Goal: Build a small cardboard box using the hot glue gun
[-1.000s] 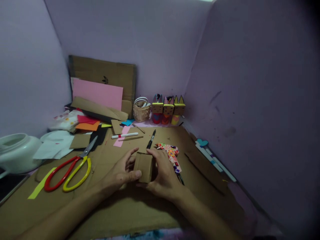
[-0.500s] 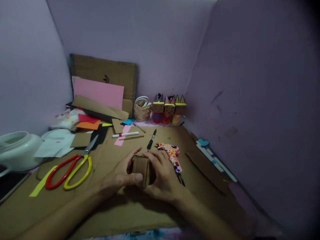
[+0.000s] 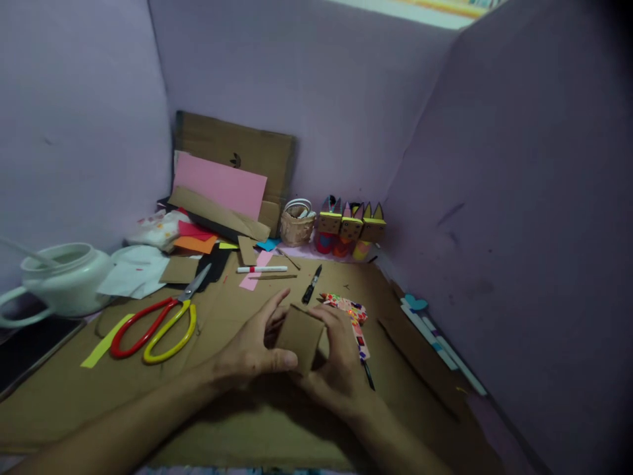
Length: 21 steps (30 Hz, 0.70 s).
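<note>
Between my two hands is a small brown cardboard box (image 3: 300, 335), tilted, with one flat face turned up towards me. My left hand (image 3: 262, 340) grips its left side, thumb pressed along the near face and fingers behind. On the right side, my right hand (image 3: 336, 359) holds the box with fingers over the far top edge and the thumb low. Just beyond and to the right lies a glue gun (image 3: 349, 310) covered in colourful patterned paper, partly hidden by my right hand. A black pen (image 3: 312, 285) lies behind the box.
Scissors (image 3: 185, 307) with red and yellow handles lie left, beside a yellow paper strip (image 3: 109, 340). A white pot (image 3: 69, 277) stands far left. At the back are a marker (image 3: 262, 269), a small basket (image 3: 297, 227), three cardboard figures (image 3: 351, 227) and pink paper (image 3: 220, 185). White sticks (image 3: 440, 343) lie right.
The box has turned in my hands, so a broad flat face now shows instead of the seamed side. The whole view has shifted, with everything appearing further right.
</note>
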Tool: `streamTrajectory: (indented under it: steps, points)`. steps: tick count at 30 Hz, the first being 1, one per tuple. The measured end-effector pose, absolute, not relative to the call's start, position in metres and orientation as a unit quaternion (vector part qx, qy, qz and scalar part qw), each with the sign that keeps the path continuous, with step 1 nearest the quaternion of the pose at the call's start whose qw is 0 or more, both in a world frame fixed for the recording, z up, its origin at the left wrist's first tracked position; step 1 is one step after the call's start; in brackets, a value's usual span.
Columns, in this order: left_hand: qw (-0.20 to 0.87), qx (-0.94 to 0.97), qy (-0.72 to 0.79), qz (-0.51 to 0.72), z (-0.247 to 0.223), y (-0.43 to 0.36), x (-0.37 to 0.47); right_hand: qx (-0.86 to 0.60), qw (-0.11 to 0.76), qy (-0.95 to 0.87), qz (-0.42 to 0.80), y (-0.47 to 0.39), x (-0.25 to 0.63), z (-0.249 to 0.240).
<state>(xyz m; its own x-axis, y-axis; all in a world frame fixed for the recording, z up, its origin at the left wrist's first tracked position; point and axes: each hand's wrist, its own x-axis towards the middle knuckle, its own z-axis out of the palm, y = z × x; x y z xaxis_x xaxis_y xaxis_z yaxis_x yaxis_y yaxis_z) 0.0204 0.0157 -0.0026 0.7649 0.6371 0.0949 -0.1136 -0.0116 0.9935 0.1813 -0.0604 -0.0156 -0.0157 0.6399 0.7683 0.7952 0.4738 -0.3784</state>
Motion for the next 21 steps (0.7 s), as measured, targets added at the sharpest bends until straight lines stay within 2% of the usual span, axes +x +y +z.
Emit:
streamTrajectory:
  steps: [5, 9, 15, 18, 21]
  points:
    - [0.760, 0.572, 0.150, 0.272, -0.009, 0.018, 0.021, -0.564, 0.579, -0.589, 0.027, -0.056, 0.183, -0.020]
    - [0.779, 0.550, 0.134, 0.269, -0.010, 0.014, 0.021, -0.554, 0.587, -0.589, 0.040, -0.055, 0.183, -0.024]
    - [0.753, 0.562, 0.167, 0.299, -0.003, 0.010, 0.022, -0.502, 0.552, -0.666, -0.003, -0.057, 0.185, -0.027]
    - [0.718, 0.580, 0.193, 0.333, 0.001, 0.012, 0.019, -0.481, 0.550, -0.681, 0.048, -0.062, 0.188, -0.028]
    - [0.627, 0.646, 0.242, 0.363, 0.003, 0.013, 0.014, -0.477, 0.590, -0.639, 0.122, -0.064, 0.191, -0.029]
